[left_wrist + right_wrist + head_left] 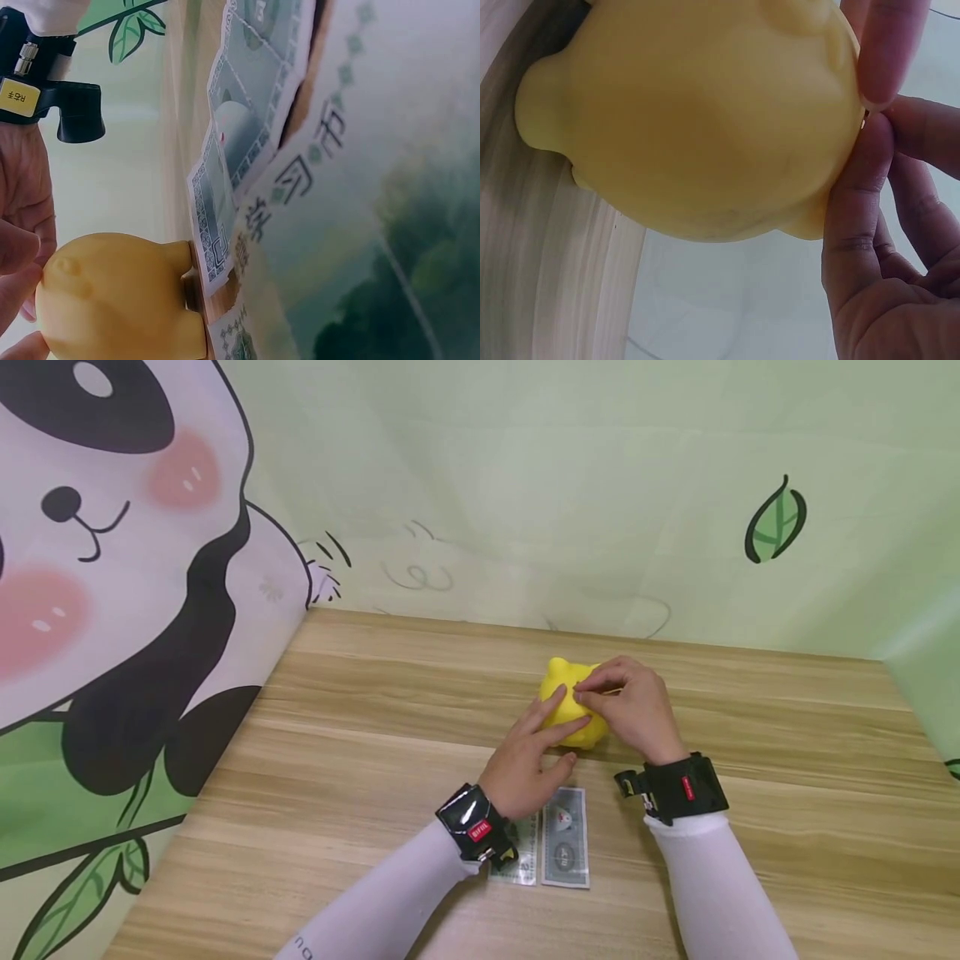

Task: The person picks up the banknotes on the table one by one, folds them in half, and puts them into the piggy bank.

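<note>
A yellow piggy bank (557, 672) stands on its short feet on the table, its side filling much of the right wrist view. My left hand (521, 768) rests on its near left side with fingers spread and fairly straight. Over the top, my right hand (633, 706) pinches something small between thumb and fingertips. Only a thin glint of that coin-like piece (863, 124) shows against the bank's top; the fingers hide the rest. Below the left hand lie two paper banknotes, one (566, 852) in plain sight and the other (517, 868) partly under the left wrist.
The wood-grain table (360, 735) reaches back to a pale green cloth backdrop (525, 485). A printed panda (255, 560) covers the left side. Both wrists wear black straps (686, 787) with small cameras, close to the table and the notes.
</note>
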`<state>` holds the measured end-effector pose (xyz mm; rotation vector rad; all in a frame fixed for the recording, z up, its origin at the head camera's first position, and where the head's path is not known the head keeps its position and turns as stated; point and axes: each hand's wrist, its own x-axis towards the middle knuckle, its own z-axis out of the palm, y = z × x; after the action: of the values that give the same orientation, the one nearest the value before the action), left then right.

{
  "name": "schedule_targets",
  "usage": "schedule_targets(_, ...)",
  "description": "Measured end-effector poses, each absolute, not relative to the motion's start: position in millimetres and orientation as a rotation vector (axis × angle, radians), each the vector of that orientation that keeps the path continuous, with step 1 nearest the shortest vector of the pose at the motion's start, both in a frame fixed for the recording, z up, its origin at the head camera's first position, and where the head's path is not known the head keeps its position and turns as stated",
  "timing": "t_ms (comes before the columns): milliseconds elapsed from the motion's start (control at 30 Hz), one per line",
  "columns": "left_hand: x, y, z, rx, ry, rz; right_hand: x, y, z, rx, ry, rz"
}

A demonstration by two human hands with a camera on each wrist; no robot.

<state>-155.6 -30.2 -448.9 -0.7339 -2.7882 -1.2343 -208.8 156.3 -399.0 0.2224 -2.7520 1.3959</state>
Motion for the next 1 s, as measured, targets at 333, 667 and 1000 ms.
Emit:
schedule_targets(333, -156.9, -32.0, -445.2, -0.724, -2.789, -1.231, -210.5, 154.6, -395.8, 0.23, -2.753, 1.408)
schedule_targets(667, -156.8, -33.4, -444.0, -0.724, -2.787, -1.221, -210.2, 154.5, -397.1, 0.231, -2.745, 1.409)
schedule_targets(1000, -157.9, -36.0, -441.9, -0.728, -2.816, -1.276, -209.8, 156.0, -401.1, 0.224, -2.742, 1.416)
